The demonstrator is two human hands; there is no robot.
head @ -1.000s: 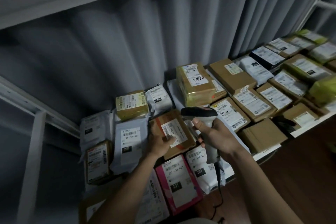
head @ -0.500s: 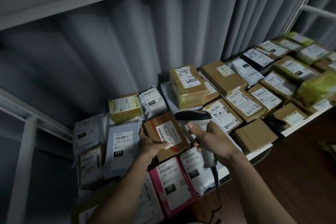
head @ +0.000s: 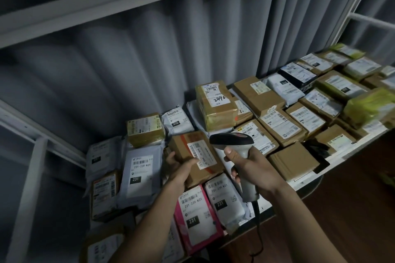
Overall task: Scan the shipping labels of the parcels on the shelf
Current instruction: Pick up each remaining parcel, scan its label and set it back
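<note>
On the white shelf [head: 350, 157], against a grey pleated curtain [head: 149, 60], parcels lie packed edge to edge: at far left, a grey mailer marked 231 [head: 140, 174]; behind it, a small yellow-taped box [head: 145, 129]; at the front edge, a pink mailer [head: 197, 219] beside a white mailer [head: 223, 198]; centre rear, a tall taped box with handwritten digits [head: 214, 104]; to the right, rows of brown cartons and green-wrapped packets, labels blurred. Since half a second ago the view has drifted slightly and both hands keep their holds. The left hand [head: 181, 170] clasps the near corner of a tilted brown box [head: 196, 157], thumb on its shipping label [head: 202, 155]. The right hand [head: 252, 168] is wrapped tight round the handle of a corded barcode scanner [head: 233, 141], its head just beside that label.
</note>
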